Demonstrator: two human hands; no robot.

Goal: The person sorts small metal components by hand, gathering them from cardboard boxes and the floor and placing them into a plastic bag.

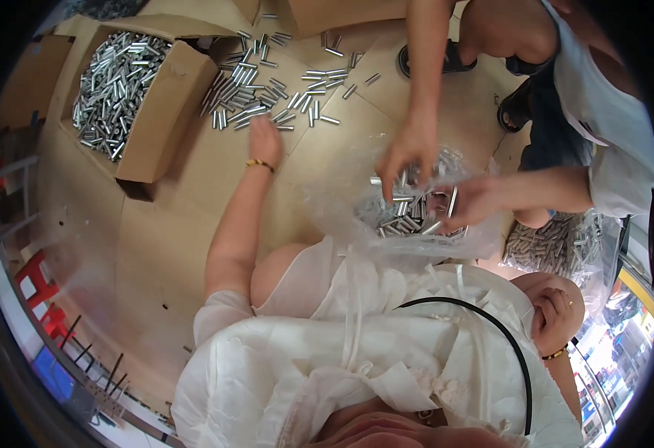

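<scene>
My left hand (266,143), with a beaded bracelet at its wrist, reaches to the near edge of a loose pile of short, shiny metal tubes (246,88) on the floor. Its fingers are smeared by motion, so whether they grip a tube does not show. My right hand (554,316), wearing a ring, rests against my bent knee with its fingers curled in; nothing shows in them. In front of me a clear plastic bag (342,201) holds more tubes (410,216). A co-worker's two hands (412,153) work in that bag, among the tubes.
An open cardboard box (181,112) full of similar tubes stands at the far left. Another filled plastic bag (547,243) is by the co-worker on the right. More cardboard (342,13) lies at the far edge. Red stools (37,280) stand left. A black cable (491,328) crosses my white top.
</scene>
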